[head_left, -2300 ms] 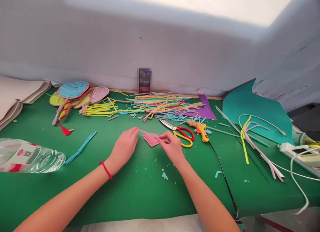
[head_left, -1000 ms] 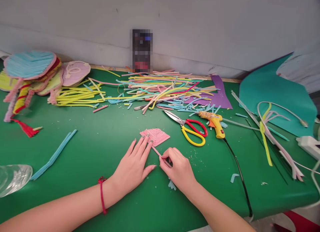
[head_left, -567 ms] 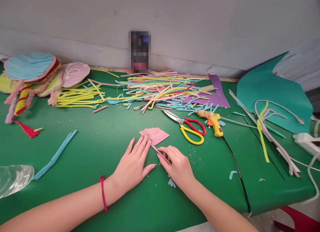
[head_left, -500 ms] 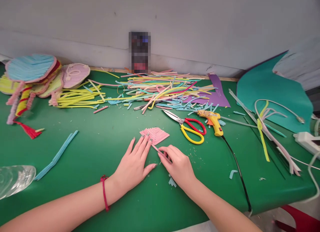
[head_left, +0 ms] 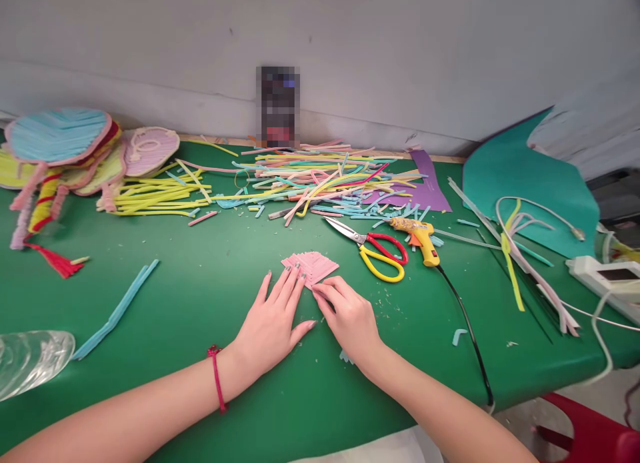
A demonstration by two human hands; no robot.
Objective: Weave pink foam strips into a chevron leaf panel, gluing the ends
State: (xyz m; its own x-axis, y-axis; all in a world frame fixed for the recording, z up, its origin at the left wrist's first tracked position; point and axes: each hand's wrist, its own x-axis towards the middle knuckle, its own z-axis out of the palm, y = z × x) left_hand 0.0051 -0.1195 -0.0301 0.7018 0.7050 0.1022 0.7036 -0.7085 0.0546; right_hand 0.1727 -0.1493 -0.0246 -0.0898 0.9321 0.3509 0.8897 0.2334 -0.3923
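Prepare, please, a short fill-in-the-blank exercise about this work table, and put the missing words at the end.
1. The left hand rests on a fan-shaped piece that is coloured ____.
2. Besides silver, the scissors show red and ____.
3. The red bracelet is worn on the person's ____ side.
4. As the person sees it, the glue gun lies to the ____ of the scissors.

Missing words: pink; yellow; left; right.

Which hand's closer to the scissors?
Right. The right hand is on the near side of the scissors, apart from them; the left hand is farther off to the left, its fingertips on the pink ribbed piece.
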